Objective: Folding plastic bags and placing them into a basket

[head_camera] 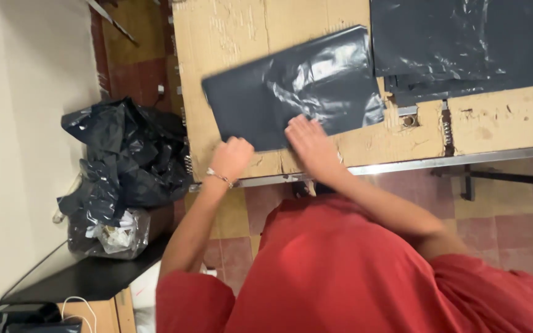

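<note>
A: Start at nine o'clock. What's over there?

B: A pale wall (26, 123), and against it a heap of crumpled black plastic (124, 154) piled over a clear bag of scraps (115, 237). Below that, towards seven o'clock, a dark shelf (87, 277). The floor (513, 222) is red and yellow tile.

A: And the worktop?

B: The worktop (235, 31) fills twelve to three o'clock. It is covered in brown cardboard, torn in places, with a metal rail along its near edge.

A: What lies on it?

B: A dark grey plastic bag (291, 86), flat and rectangular, glossy with crease highlights, tilted so its right end sits higher. It lies at the centre, towards twelve o'clock. At two o'clock there is a stack of similar dark bags (464, 43), just beside it.

A: The hands?

B: The left hand (232, 157), with a bracelet on its wrist, has its grip clenched into a loose fist at the bag's near edge; I cannot tell whether it pinches the plastic. The right hand (309, 142) has its grip released, fingers flat and pressing on the bag's near edge. A red shirt (340, 271) fills six o'clock.
</note>
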